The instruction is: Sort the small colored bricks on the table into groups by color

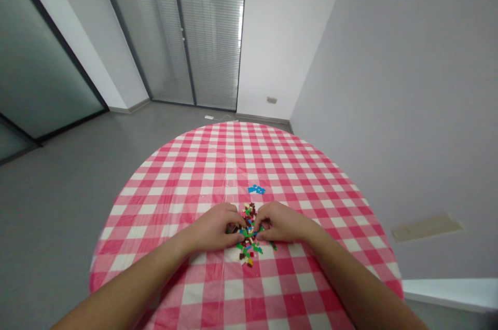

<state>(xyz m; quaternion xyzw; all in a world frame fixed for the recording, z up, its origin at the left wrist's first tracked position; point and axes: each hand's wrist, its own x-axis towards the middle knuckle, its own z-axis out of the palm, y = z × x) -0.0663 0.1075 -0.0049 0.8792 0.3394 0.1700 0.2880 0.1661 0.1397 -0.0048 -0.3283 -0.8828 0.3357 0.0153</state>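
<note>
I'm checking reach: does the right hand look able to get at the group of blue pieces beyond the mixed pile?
Probably yes: the blue pieces lie just beyond the right hand on the checked tablecloth, with nothing visible between them, though it is at the mixed pile.

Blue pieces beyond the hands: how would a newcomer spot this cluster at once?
On the red-and-white checked tablecloth, find the multicoloured pile between the left hand and right hand. Just beyond it lies the small blue cluster. Unlike that pile, it is all blue, and neither hand touches it.
</note>
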